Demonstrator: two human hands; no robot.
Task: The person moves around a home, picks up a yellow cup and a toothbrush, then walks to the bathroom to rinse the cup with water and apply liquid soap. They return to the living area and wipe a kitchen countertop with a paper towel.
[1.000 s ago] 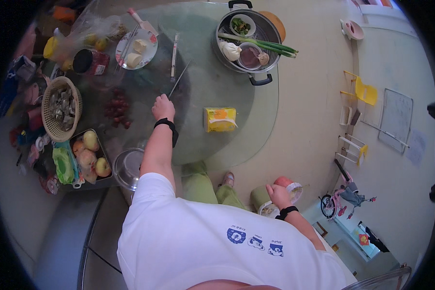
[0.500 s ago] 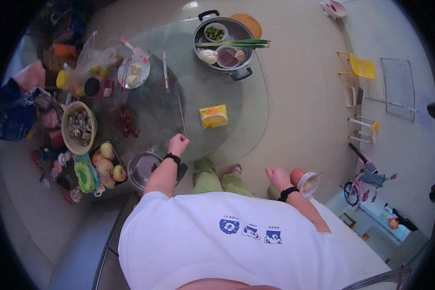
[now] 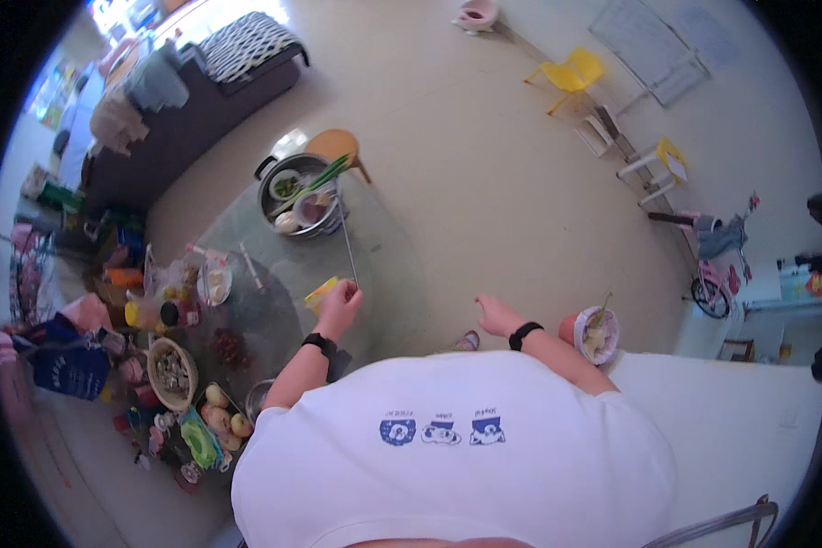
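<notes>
Left hand [image 3: 340, 300] pinches long thin metal skewer [image 3: 347, 243] at near end, tip angled toward steel pot [image 3: 303, 194] on glass tabletop [image 3: 388, 274]. Right hand [image 3: 496, 316] empty, fingers loosely spread, off tabletop edge for balance. Yellow box [image 3: 321, 294] beside left hand.

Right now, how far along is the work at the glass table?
Done: the steel pot already holds bowls and green stalks. In hand: the left hand pinches a long thin skewer that points toward the pot; the right hand hangs open, holding nothing. Left: the woven basket, the fruit tray and the yellow block lie untouched.
</notes>
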